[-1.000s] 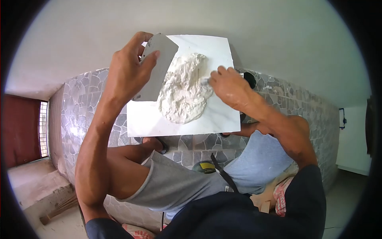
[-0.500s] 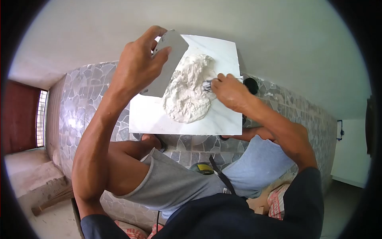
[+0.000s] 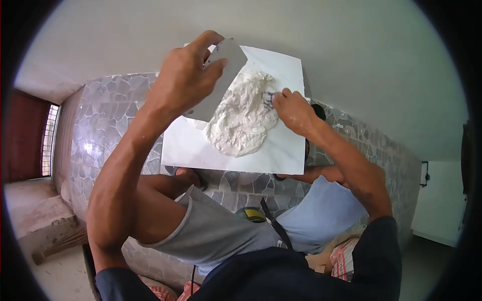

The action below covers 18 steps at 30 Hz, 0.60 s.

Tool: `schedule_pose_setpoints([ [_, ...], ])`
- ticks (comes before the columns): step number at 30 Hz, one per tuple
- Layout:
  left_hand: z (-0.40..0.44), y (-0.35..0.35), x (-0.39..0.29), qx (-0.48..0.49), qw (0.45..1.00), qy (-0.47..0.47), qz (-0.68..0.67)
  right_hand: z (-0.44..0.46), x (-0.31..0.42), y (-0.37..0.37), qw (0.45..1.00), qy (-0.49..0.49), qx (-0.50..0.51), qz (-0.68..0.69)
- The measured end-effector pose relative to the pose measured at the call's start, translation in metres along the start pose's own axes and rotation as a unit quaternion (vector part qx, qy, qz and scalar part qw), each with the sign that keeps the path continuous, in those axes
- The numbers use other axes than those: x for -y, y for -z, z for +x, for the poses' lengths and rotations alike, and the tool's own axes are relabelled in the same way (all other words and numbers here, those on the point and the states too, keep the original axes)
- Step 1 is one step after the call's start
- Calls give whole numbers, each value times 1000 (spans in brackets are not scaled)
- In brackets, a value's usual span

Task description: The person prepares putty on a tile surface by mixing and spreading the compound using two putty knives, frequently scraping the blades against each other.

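My left hand (image 3: pixel 188 80) is closed on the upper part of a flat grey scraper plate (image 3: pixel 221 83), tilted over the left side of a mound of thick white paste (image 3: pixel 241 118). The paste lies on a white, marble-patterned board (image 3: pixel 286 155). At the mound's right edge, my right hand (image 3: pixel 295 110) is closed around a small paste-smeared tool (image 3: pixel 268 100). Only its streaked dark and white end shows; the fingers cover much of the rest, so its exact kind is unclear.
A dark round container (image 3: pixel 318 111) stands by the board's right side. Behind the board rises a pale wall (image 3: pixel 351 55). Between my legs lies a yellow-and-dark tape measure (image 3: pixel 254 215) on my shorts. Red-and-white sacks (image 3: pixel 344 261) are below, and a broom (image 3: pixel 60 244) lies at left.
My right hand has shifted slightly right and up with the small tool. The left hand and grey plate have moved a little right. The paste spreads farther right beneath the tool.
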<state>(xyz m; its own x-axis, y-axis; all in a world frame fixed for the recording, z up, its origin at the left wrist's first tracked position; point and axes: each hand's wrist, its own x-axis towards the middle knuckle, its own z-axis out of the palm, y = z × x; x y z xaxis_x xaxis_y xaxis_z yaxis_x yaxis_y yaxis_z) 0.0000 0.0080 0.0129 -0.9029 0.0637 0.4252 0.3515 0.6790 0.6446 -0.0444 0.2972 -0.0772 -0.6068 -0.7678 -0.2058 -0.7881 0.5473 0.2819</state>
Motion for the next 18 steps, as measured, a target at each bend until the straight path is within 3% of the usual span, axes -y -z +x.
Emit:
schedule_pose_setpoints([
  [1,-1,-1,2,-8,1000,-13,-3,-4,-1,5,1000,8,10,8],
  [5,-2,3,-3,28,1000,10,-2,-8,-17,27,991,-50,-122,16],
  [8,-2,2,-1,25,1000,15,1,3,-15,-16,1000,-19,-6,-7],
  [13,-3,5,-1,13,1000,2,-7,-2,-24,24,993,-36,-113,17],
  [16,-2,7,-7,38,999,38,3,16,-27,-10,999,-31,-36,-23],
  [18,-2,5,-2,20,1000,12,-6,8,-21,-18,999,-4,-46,12],
])
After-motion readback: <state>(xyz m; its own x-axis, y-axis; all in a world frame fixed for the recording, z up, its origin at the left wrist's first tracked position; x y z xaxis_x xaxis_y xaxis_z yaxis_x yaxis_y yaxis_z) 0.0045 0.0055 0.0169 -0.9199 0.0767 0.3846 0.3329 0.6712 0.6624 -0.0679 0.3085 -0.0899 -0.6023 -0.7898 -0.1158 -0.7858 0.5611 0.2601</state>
